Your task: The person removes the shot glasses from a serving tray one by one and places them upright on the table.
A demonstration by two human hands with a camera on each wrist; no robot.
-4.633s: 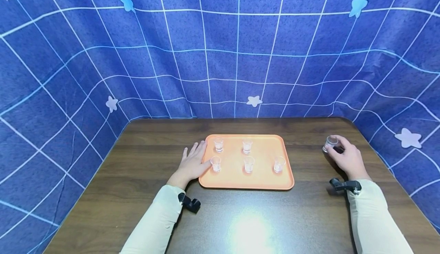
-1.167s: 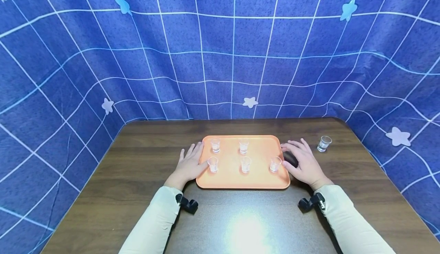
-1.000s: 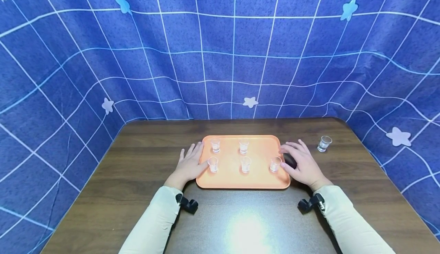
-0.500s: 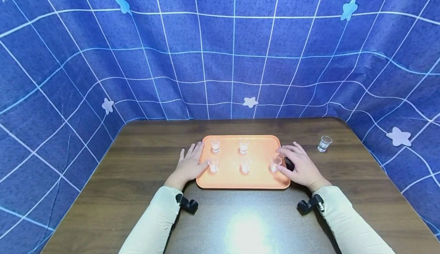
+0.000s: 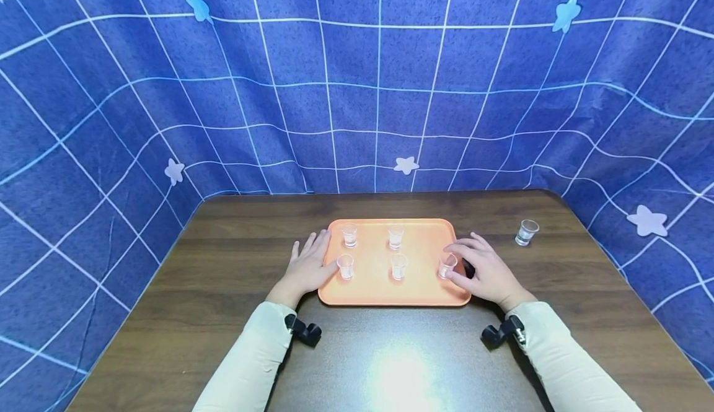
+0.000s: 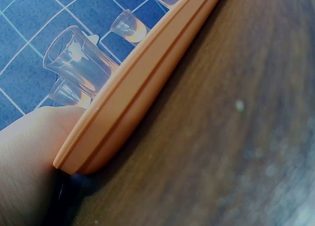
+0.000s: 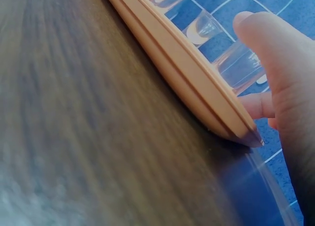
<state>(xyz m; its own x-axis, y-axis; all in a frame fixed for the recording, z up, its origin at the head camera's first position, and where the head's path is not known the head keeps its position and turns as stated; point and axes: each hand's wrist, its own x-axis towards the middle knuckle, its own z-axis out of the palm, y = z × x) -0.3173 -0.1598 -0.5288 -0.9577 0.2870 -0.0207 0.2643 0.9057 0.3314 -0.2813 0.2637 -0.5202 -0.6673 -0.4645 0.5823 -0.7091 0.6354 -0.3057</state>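
An orange tray [image 5: 390, 299] lies mid-table with several small clear glasses on it. My right hand [image 5: 471, 267] reaches over the tray's right edge. Its thumb and fingers curl round the front right glass [image 5: 446, 265]. In the right wrist view the thumb [image 7: 268, 44] lies against that glass [image 7: 241, 63] above the tray rim [image 7: 182, 73]. My left hand [image 5: 308, 267] lies flat on the table with straight fingers, touching the tray's left edge beside the front left glass [image 5: 345, 266]. In the left wrist view the left hand [image 6: 29, 152] meets the tray corner [image 6: 98, 137].
One more small glass [image 5: 526, 232] stands alone on the dark wooden table [image 5: 223, 288], right of the tray. A blue star-patterned cloth [image 5: 357, 90] walls in the back and both sides. Bare tabletop lies in front of the tray.
My right hand let go of the lone glass at the right, moved left to the tray and curled its fingers round the front right glass. The left hand stayed put.
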